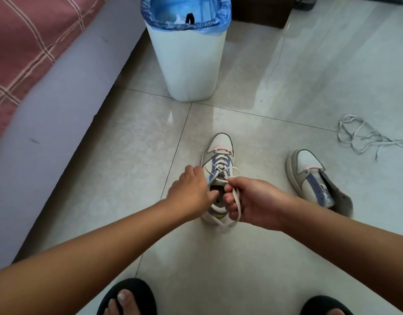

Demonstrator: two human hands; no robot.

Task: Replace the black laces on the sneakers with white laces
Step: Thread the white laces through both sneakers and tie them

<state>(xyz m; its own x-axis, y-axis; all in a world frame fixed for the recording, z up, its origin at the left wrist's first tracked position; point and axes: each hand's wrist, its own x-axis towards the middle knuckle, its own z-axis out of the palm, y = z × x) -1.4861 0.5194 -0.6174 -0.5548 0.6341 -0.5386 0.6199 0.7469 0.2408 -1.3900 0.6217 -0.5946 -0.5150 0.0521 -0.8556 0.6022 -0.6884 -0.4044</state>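
I see my right hand [252,201] pinching white lace [235,201] on the half-laced sneaker [218,155]; left hand [191,189] seemingly gripping its collar; three-o'clock sneaker [309,176] unlaced.

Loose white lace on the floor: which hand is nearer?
Right. The right hand holds the lace at the middle sneaker, on the side toward the loose lace. The left hand is on the sneaker's far side.

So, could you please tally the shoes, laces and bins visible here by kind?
Sneakers: 2, one being laced, one unlaced
White laces: 2, one in the sneaker, one loose on the floor
Black sandals: 2
Bins: 1
Total: 7
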